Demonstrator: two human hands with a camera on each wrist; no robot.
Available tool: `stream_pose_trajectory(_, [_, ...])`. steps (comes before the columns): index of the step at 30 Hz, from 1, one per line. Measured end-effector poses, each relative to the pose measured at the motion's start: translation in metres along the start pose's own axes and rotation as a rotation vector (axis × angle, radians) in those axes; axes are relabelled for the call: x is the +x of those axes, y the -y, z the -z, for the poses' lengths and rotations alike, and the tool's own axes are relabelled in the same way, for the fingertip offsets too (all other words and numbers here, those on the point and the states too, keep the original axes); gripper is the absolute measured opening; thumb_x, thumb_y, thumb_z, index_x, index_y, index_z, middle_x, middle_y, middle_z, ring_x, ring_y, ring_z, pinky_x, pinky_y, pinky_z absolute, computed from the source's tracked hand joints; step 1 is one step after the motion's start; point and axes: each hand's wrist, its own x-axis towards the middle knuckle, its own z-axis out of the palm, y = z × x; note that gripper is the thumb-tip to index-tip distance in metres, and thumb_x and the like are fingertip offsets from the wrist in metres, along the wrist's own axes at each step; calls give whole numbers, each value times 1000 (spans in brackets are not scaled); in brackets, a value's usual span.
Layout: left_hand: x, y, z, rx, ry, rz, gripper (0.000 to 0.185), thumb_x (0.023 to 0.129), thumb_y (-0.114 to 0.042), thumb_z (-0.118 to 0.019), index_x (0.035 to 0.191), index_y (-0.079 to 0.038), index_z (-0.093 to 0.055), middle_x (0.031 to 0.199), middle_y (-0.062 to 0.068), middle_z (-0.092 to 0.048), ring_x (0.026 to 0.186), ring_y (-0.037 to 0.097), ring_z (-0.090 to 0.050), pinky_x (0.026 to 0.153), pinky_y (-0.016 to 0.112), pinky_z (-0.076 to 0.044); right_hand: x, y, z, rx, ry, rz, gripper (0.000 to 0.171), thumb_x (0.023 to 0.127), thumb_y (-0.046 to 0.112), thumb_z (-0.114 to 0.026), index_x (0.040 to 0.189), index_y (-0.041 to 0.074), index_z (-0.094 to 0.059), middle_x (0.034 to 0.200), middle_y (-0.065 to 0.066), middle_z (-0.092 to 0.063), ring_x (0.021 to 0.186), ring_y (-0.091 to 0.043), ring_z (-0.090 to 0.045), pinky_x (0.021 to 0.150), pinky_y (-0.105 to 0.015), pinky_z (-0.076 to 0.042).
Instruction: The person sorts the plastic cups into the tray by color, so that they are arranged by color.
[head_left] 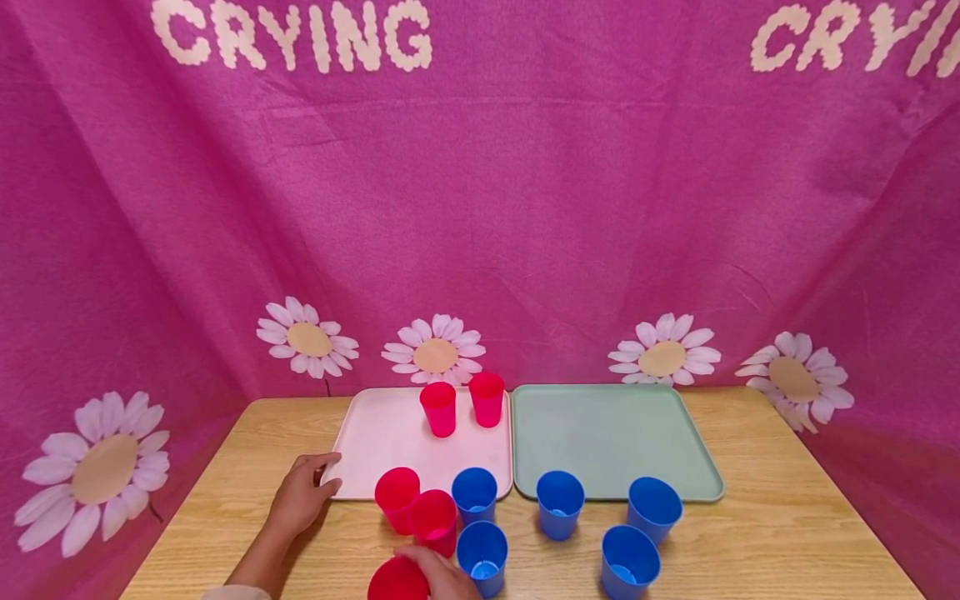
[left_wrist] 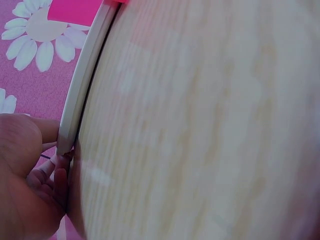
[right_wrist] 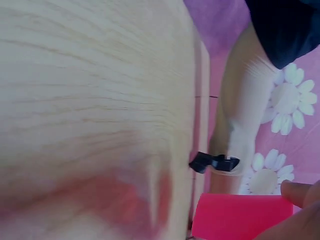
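Observation:
My left hand (head_left: 298,497) pinches the left edge of the pale pink tray (head_left: 386,437); in the left wrist view its fingers sit around the tray's rim (left_wrist: 82,85). At the bottom of the head view my right hand (head_left: 444,575) holds a red cup (head_left: 397,581) by its side. The right wrist view shows this cup (right_wrist: 242,215) near the table's edge. Two red cups, one left (head_left: 438,410) and one right (head_left: 487,401), stand upright on the pink tray. Two more, a red cup (head_left: 397,498) and its neighbour (head_left: 433,521), stand near its front edge.
Several blue cups stand in front of the trays, among them one near the middle (head_left: 482,560) and one at right (head_left: 630,562). A green tray (head_left: 611,442) adjoins the pink one. A magenta cloth (head_left: 525,208) hangs behind the wooden table (head_left: 780,533).

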Motion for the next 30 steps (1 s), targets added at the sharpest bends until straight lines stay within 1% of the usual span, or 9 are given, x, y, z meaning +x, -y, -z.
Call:
stream_pose_trajectory(4, [0,-1,0,0,-6,-8,38,91,0,-70,129,8,-66,123,26,-60,105,35,-61,96,51,-47,11,-9,2,1,30,-40,69,76,13,-91,138,22,-62,119,10,-65,115,-21,-62,84,-43,-61])
stream_pose_trajectory(5, [0,-1,0,-1,-7,-9,38,91,0,-70,129,8,-66,123,26,-60,105,35,-61,96,50,-47,12,-7,4,-2,37,-44,70,76,12,-91,138,22,-61,119,10,-65,114,-21,-62,83,-42,-61])
stream_pose_trajectory(7, [0,-1,0,-1,-11,-13,38,91,0,-70,128,8,-66,122,27,-60,104,35,-61,95,50,-47,9,3,8,1,42,-53,70,76,11,-91,138,22,-61,118,10,-64,113,-20,-62,82,-42,-62])
stream_pose_trajectory(9, [0,-1,0,-1,-10,-12,38,91,0,-70,128,8,-66,122,27,-60,104,35,-61,95,51,-47,0,20,13,24,40,-51,71,76,6,-90,139,19,-60,119,5,-64,114,-23,-61,83,-46,-61])
stream_pose_trajectory(11, [-1,-1,0,0,-6,-6,38,91,0,-70,129,8,-66,123,27,-60,105,35,-61,96,52,-47,-9,39,19,41,36,-29,70,77,2,-88,139,15,-59,121,0,-64,115,-28,-59,83,-51,-61])
stream_pose_trajectory(12, [-1,-1,0,0,-5,-5,39,91,0,-70,129,8,-66,123,27,-60,105,35,-61,96,52,-46,-14,46,22,39,31,-23,70,77,3,-89,139,15,-59,121,1,-64,115,-28,-59,82,-51,-61])
stream_pose_trajectory(18, [0,0,0,4,0,2,39,92,-1,-70,130,8,-65,123,26,-59,104,34,-61,95,50,-47,-27,75,40,7,27,5,69,76,18,-92,137,19,-59,117,2,-63,112,-25,-58,78,-52,-61])
stream_pose_trajectory(22, [1,0,0,4,2,2,39,91,0,-70,129,8,-65,123,26,-59,104,34,-61,96,51,-46,-26,85,53,21,17,33,72,75,20,-93,138,21,-59,116,2,-63,110,-24,-59,76,-50,-61])
stream_pose_trajectory(30, [0,-2,0,-4,3,10,39,91,0,-70,129,8,-65,125,27,-58,105,35,-61,97,52,-46,-12,100,75,-49,-52,142,74,76,20,-92,142,20,-59,121,-1,-65,111,-25,-62,77,-46,-62])
